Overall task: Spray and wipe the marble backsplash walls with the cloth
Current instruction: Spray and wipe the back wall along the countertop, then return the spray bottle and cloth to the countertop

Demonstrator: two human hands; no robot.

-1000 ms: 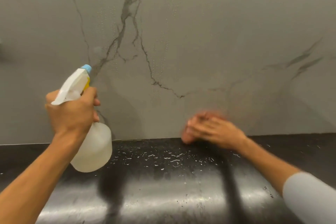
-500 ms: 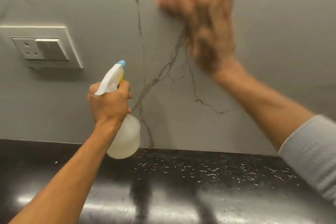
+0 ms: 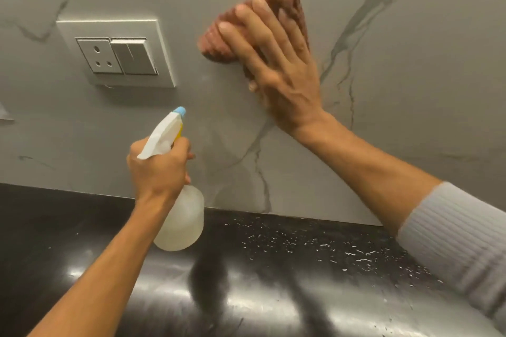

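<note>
Right hand: your right hand (image 3: 284, 74) lies flat with fingers straight, pressing the cloth (image 3: 276, 11) against the marble backsplash (image 3: 410, 90); nothing is gripped, pressure alone keeps the cloth up.
Left hand: your left hand (image 3: 160, 169) is curled round the neck of the spray bottle (image 3: 182, 223), nozzle aimed at the wall below the socket plate (image 3: 116, 53).
Cloth position: high on the wall, just right of the socket plate, apart from it.
Risk, socket: a stroke carried leftward would likely drag a wet cloth over the outlet holes and switch. A squeeze of the trigger from where the nozzle points could mist the plate's lower edge. Moisture in a live socket is the chief hazard noted.
Risk, cloth: the cloth is bunched and only partly under your fingers. Ease the pressure and it may slide or drop onto the countertop (image 3: 82, 227).
Risk, countertop: droplets lie scattered on the black surface below your right arm. Your sleeve (image 3: 460, 243) hangs near them and may soak or smear them.
Risk, bottle: held tilted off the counter; a wet hand could lose it.
Coverage: whether the wall left of the socket has been wiped cannot be judged.
</note>
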